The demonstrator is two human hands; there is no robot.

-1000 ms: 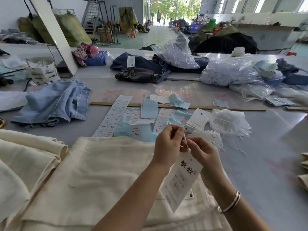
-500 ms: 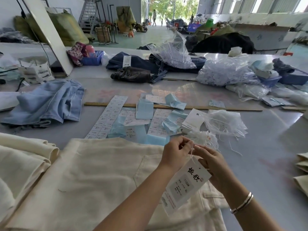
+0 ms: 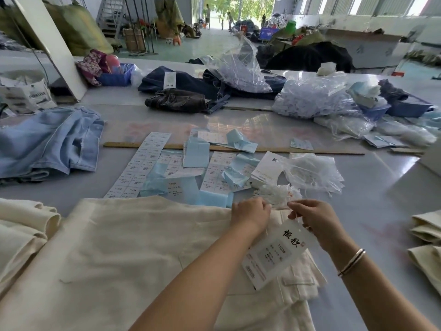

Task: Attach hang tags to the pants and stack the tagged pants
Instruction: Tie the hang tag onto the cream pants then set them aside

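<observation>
Cream pants (image 3: 124,254) lie flat on the grey table in front of me, waistband toward the right. A white hang tag (image 3: 276,254) with black characters hangs over the waistband area. My right hand (image 3: 312,218) pinches the tag's thin string at its top. My left hand (image 3: 250,213) is closed on the pants' upper edge beside it, fingers pinched, possibly on the string's other end. A loose bunch of white tag strings (image 3: 276,192) lies just beyond both hands.
More cream pants are heaped at the left (image 3: 21,225) and folded at the right edge (image 3: 427,228). Sticker sheets (image 3: 140,163), blue backing papers (image 3: 195,151), a tag stack (image 3: 267,168), a string bag (image 3: 312,173), a wooden ruler (image 3: 286,150) and light blue jeans (image 3: 47,144) lie beyond.
Both hands have dropped lower and drawn slightly apart. The tag has come down with them and now hangs over the pants' waistband.
</observation>
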